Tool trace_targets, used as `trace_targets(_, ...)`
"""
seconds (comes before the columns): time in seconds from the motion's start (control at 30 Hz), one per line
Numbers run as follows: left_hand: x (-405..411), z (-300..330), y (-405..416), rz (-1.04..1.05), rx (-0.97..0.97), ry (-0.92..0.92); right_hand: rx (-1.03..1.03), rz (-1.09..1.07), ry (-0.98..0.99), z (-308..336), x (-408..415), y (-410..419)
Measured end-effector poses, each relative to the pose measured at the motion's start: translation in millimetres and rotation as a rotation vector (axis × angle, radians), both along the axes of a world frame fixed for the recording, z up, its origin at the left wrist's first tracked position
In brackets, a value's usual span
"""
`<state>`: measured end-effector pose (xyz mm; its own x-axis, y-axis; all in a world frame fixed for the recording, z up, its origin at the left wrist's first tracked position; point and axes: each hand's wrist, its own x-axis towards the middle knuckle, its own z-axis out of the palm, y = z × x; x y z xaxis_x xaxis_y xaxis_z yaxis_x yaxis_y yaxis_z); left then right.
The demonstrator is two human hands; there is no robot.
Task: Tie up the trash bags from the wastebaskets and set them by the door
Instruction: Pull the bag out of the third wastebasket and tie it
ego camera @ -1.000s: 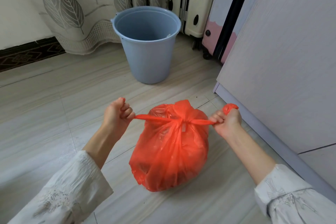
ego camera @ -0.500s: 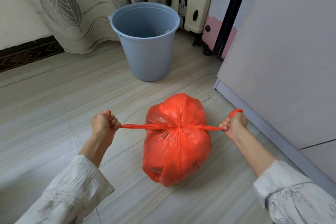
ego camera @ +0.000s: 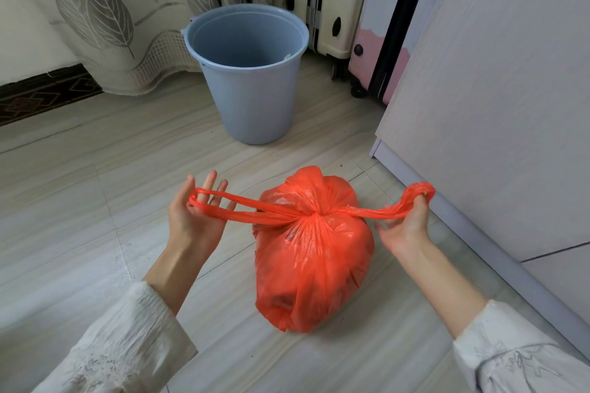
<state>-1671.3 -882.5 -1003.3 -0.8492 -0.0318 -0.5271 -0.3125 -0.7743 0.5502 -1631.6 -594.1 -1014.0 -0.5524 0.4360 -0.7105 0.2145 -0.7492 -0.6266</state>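
An orange-red trash bag (ego camera: 314, 265) sits full on the tiled floor, its two handles crossed in a knot (ego camera: 314, 215) at the top. My left hand (ego camera: 196, 217) is to its left, palm up with fingers straight and spread, and the left handle loop (ego camera: 223, 201) hangs round those fingers. On the bag's other side my right hand (ego camera: 405, 226) pinches the bunched end of the right handle (ego camera: 421, 193) between thumb and forefinger, its other fingers loose. The blue wastebasket (ego camera: 252, 89) stands empty beyond the bag.
A white cabinet (ego camera: 498, 89) fills the right side, close to my right hand. A cream suitcase (ego camera: 329, 9) and a pink suitcase (ego camera: 376, 51) stand behind the wastebasket. A leaf-patterned curtain (ego camera: 111, 16) hangs to the floor at back left.
Both fists pulled the handles taut and outward, tightening the knot. Now my left hand has opened its fingers inside the loop, my right grip has loosened, and the handles sag a little.
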Motion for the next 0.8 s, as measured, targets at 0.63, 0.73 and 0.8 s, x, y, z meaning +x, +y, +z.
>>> trace_targets(0.63, 28, -13, 69, -0.433, -0.637, 0.26, -0.35, -0.021, 0.404, 31, -1, -36)
trace_targets(0.73, 29, -10, 79, -0.405, -0.669, 0.303, -0.508, -0.075, 0.451, 29, -2, -27)
trace_targets(0.8, 30, -8, 81, -0.4, -0.649, 0.335, -0.538, -0.084, 0.432, 28, -2, -26)
